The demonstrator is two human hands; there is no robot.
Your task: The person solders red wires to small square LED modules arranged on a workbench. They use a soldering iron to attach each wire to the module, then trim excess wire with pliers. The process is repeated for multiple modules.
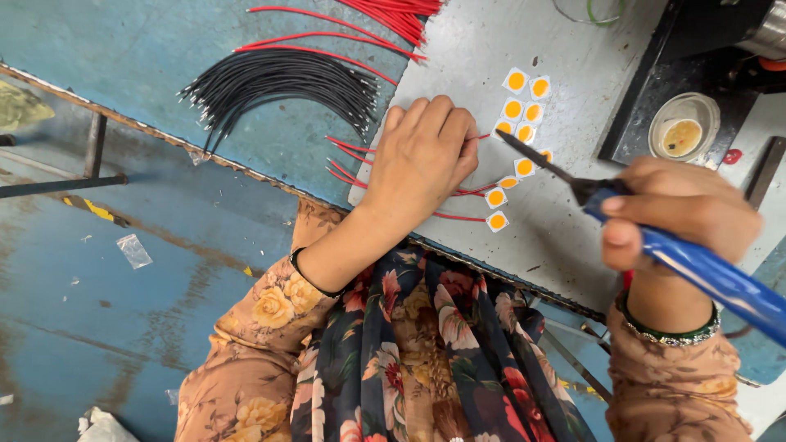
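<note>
Between the hands [422, 155], on the grey bench [573, 237], lies a row of small white square chips with yellow discs [516, 135], running up and away. Left hand presses flat on thin red wires [348, 151] beside them. Right hand [679, 217] grips a blue-handled soldering iron [696, 266], its tip [503, 137] pointing left, touching the row. Black wires [278, 86] lie farther left.

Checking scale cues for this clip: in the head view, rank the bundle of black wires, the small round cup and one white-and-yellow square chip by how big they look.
1. Bundle of black wires, clearly the largest, spread across the blue surface.
2. Small round cup.
3. One white-and-yellow square chip, the smallest.
All lie at a similar distance from the camera, so the order seems safe.
</note>
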